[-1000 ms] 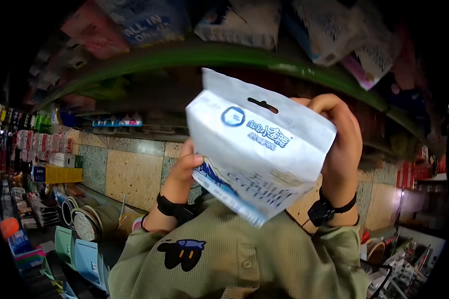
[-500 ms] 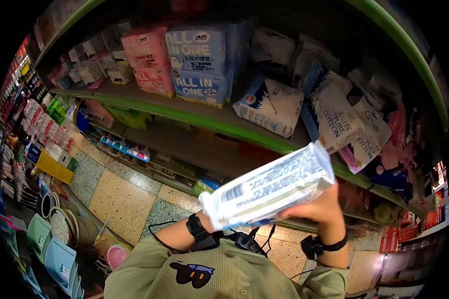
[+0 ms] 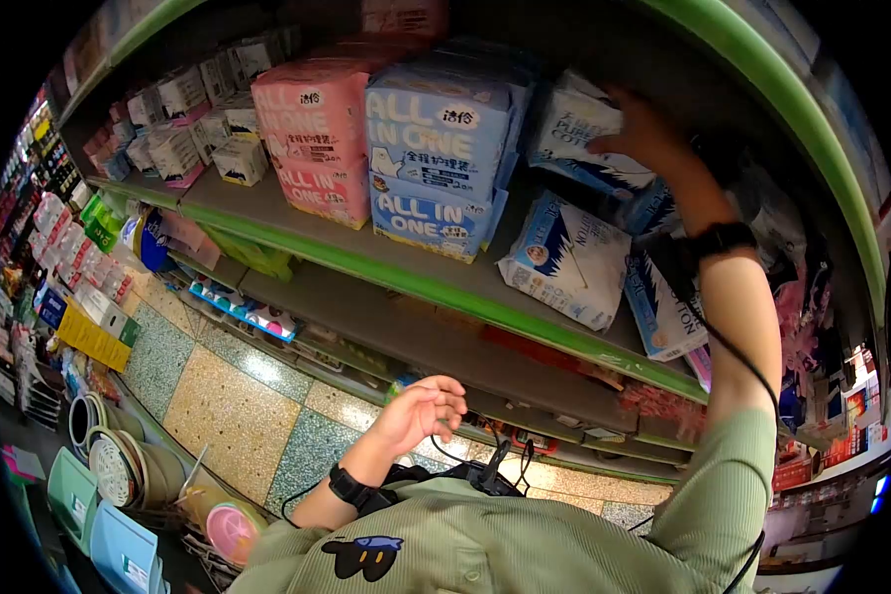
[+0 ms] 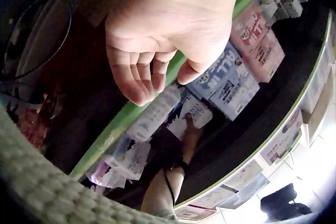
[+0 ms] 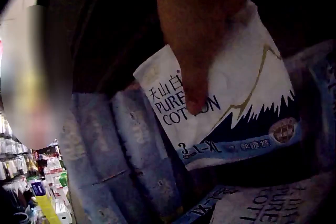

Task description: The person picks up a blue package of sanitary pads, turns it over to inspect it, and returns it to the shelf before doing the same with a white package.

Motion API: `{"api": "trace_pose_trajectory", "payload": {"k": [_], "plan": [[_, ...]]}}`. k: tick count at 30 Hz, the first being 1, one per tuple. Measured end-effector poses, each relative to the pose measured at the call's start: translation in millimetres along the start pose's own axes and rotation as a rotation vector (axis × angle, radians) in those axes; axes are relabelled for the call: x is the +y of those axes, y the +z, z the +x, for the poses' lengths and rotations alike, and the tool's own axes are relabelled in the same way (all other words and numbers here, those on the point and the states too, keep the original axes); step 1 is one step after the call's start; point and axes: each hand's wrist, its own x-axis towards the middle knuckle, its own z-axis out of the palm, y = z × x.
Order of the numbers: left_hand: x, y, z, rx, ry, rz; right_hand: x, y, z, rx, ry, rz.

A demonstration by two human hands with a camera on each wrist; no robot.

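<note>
At the back right of the shelf, my right hand point(image 3: 653, 144) holds a white and navy "Pure Cotton" packet point(image 3: 574, 124). Its thumb lies over the packet's printed face in the right wrist view, and the other fingers are hidden behind it. The packet point(image 5: 247, 103) leans beside the blue packs, above another similar packet point(image 5: 268, 203). In front of my shirt, my left hand point(image 3: 416, 416) hangs in the air with loosely bent fingers and nothing in them. The left wrist view shows that hand point(image 4: 163, 32) palm-side, overlapping the shelf edge.
Stacks of blue "All in One" packs point(image 3: 436, 139) and pink packs point(image 3: 312, 139) stand left of the packet. More cotton packets point(image 3: 569, 262) lie along the green shelf edge point(image 3: 445, 292). Buckets and plastic bins point(image 3: 119, 525) stand at lower left.
The white packet has gone from in front of my chest up onto the shelf with my right hand. My left hand has let go of it and stays low. The shelf shows more fully.
</note>
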Motion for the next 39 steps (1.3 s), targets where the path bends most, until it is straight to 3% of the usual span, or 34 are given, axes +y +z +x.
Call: {"api": "trace_pose_trajectory", "payload": {"k": [6, 9, 12, 15, 18, 21, 24, 27, 30, 33, 35, 39], "plan": [[32, -19, -26, 0.197, 0.127, 0.052, 27, 89, 60, -0.292, 0.028, 0.141], [40, -26, -35, 0.218, 0.148, 0.02, 40, 107, 54, -0.174, -0.053, 0.089], [40, -29, -34, 0.237, 0.14, 0.041, 45, 125, 54, -0.013, -0.042, -0.385], [40, -24, -25, 0.232, 0.102, 0.07, 39, 128, 50, 0.024, 0.034, -0.31], [38, -18, -12, 0.222, 0.064, 0.144, 25, 120, 48, 0.046, -0.039, -0.326], [37, -14, -2, 0.209, 0.019, 0.217, -4, 96, 32, 0.102, 0.097, -0.56], [38, -17, 5, 0.188, -0.01, 0.243, 13, 71, 22, 0.174, 0.091, -0.353], [34, -17, 10, 0.186, -0.025, 0.25, 8, 27, -23, 0.0, -0.04, 0.014], [32, -13, 16, 0.161, -0.041, 0.244, -30, -11, -92, -0.368, 0.08, 0.093], [29, -1, 25, 0.186, -0.057, 0.335, -39, 0, -132, -0.586, 0.034, 0.063], [28, 1, 29, 0.154, -0.08, 0.379, -41, 10, -147, -0.61, 0.009, 0.044], [22, 7, 34, 0.122, -0.106, 0.428, -38, 33, -161, -0.465, -0.009, 0.029]]}}
